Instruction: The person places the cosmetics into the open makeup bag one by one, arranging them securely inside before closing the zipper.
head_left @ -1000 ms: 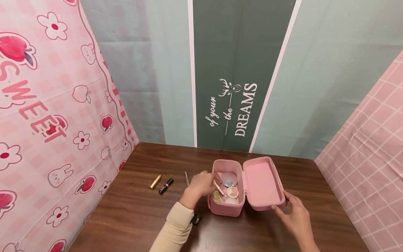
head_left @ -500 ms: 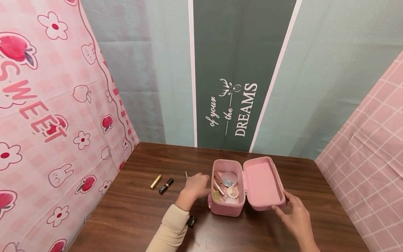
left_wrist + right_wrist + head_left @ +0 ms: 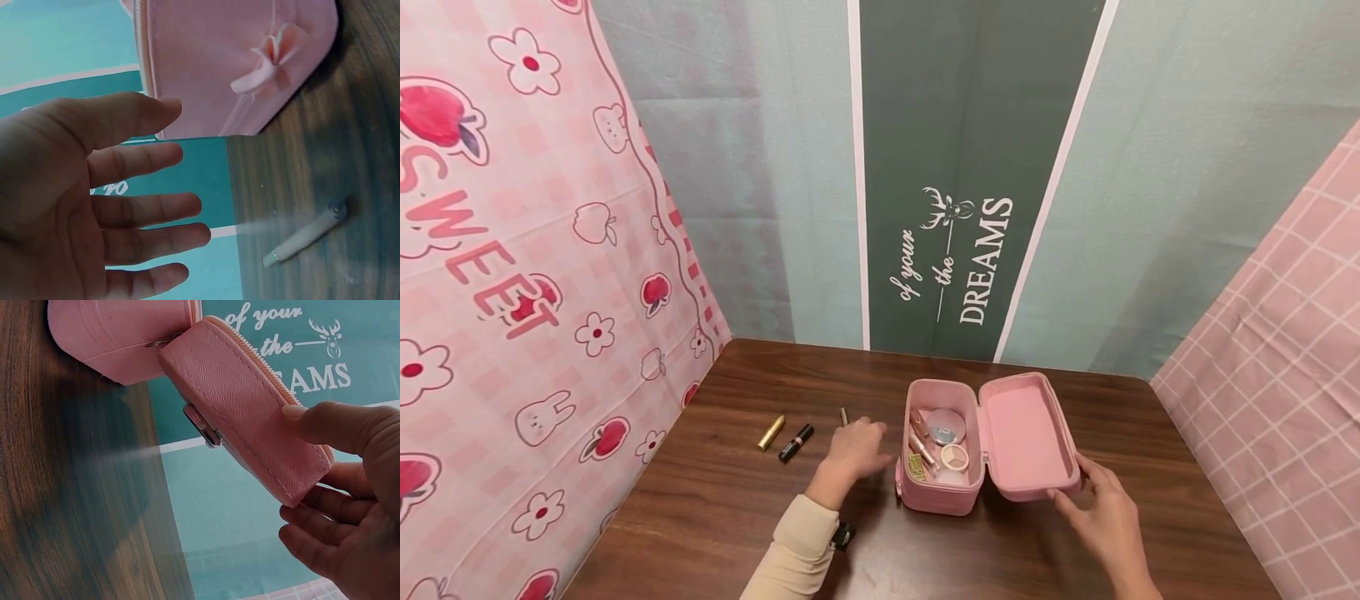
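A pink makeup case (image 3: 942, 502) stands on the table with its lid (image 3: 1030, 437) swung out to the right. My right hand (image 3: 1105, 508) holds the lid's outer corner, thumb on one side and fingers on the other, as the right wrist view shows on the lid (image 3: 244, 412). Left of the case, my left hand (image 3: 853, 450) is over the table with its fingers spread and nothing in them. Partly behind it lies a slim tube (image 3: 844, 415), seen whole as a pale stick (image 3: 306, 237) in the left wrist view. A bow (image 3: 272, 65) decorates the case's side.
Inside the case lie a round compact (image 3: 946, 427), a three-part palette (image 3: 954, 457), a rose-gold tube (image 3: 923, 451) and a small yellow-green item (image 3: 916, 467). Farther left on the table (image 3: 700, 508) are a gold lipstick (image 3: 771, 433) and a black lipstick (image 3: 795, 443).
My left hand has drawn back out from over the case's near left rim and moved left toward the slim tube. My right hand and the lid have stayed in place.
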Action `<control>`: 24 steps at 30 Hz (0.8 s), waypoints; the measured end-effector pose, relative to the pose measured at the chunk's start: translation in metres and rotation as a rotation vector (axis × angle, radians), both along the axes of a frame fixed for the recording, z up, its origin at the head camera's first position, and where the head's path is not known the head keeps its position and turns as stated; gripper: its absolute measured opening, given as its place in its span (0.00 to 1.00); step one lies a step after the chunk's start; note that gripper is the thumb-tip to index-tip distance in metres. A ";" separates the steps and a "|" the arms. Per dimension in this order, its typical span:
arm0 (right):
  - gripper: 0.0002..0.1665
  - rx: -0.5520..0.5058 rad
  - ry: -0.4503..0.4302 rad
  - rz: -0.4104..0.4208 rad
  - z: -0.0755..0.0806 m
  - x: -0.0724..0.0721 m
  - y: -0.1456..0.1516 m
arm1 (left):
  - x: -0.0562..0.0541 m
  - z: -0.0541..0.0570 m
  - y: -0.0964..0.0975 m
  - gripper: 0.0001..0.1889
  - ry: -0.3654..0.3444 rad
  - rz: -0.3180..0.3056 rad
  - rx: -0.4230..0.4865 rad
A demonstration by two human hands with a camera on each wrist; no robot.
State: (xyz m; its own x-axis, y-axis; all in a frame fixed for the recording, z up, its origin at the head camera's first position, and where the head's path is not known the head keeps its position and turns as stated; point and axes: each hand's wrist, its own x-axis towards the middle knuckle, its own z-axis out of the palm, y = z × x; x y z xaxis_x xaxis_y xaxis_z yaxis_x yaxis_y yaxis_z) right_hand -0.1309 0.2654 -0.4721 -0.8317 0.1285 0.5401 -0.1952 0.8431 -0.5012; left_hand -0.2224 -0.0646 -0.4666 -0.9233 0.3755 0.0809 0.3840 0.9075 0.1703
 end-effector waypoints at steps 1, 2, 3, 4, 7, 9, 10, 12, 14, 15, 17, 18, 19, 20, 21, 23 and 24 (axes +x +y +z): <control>0.37 0.005 0.001 -0.004 0.000 0.000 0.000 | 0.000 -0.001 -0.001 0.18 -0.009 0.001 0.003; 0.37 0.008 0.001 -0.007 0.000 0.000 0.000 | 0.001 -0.001 -0.002 0.19 -0.013 0.004 0.006; 0.37 0.004 0.000 -0.005 0.000 0.000 0.000 | 0.001 -0.002 -0.004 0.19 -0.015 0.004 0.010; 0.37 -0.002 -0.002 -0.001 0.000 0.000 0.000 | 0.001 -0.003 -0.005 0.19 -0.013 0.005 0.012; 0.37 -0.018 -0.003 0.008 0.000 0.000 0.001 | 0.001 -0.006 -0.009 0.18 -0.004 0.008 0.016; 0.37 -0.025 0.001 0.012 0.000 0.000 0.001 | 0.001 -0.007 -0.012 0.17 -0.007 0.015 0.021; 0.37 -0.026 0.006 0.012 0.000 0.000 0.001 | 0.001 -0.007 -0.013 0.17 -0.014 0.020 0.027; 0.37 -0.026 0.017 0.013 0.000 0.000 0.001 | 0.001 -0.008 -0.016 0.17 -0.031 0.034 0.043; 0.37 -0.023 0.028 0.012 0.000 -0.001 0.000 | 0.001 -0.009 -0.020 0.17 -0.044 0.051 0.059; 0.37 -0.023 0.040 0.016 0.000 -0.001 0.000 | 0.001 -0.010 -0.022 0.18 -0.049 0.060 0.070; 0.38 -0.014 0.057 0.017 0.000 -0.002 -0.001 | 0.001 -0.012 -0.026 0.18 -0.056 0.077 0.091; 0.38 -0.010 0.066 0.017 0.000 -0.002 -0.001 | 0.001 -0.013 -0.028 0.18 -0.058 0.082 0.104; 0.39 -0.008 0.075 0.016 -0.001 -0.003 -0.001 | 0.001 -0.014 -0.030 0.18 -0.060 0.087 0.117; 0.39 -0.007 0.085 0.018 -0.001 -0.003 -0.001 | 0.001 -0.015 -0.032 0.18 -0.061 0.092 0.132; 0.40 -0.010 0.094 0.020 -0.001 -0.003 -0.001 | 0.001 -0.016 -0.034 0.18 -0.066 0.097 0.148; 0.40 -0.021 0.106 0.024 -0.002 -0.004 -0.002 | 0.002 -0.019 -0.038 0.17 -0.069 0.105 0.170; 0.40 -0.032 0.114 0.031 -0.002 -0.004 -0.002 | 0.003 -0.020 -0.041 0.17 -0.068 0.106 0.181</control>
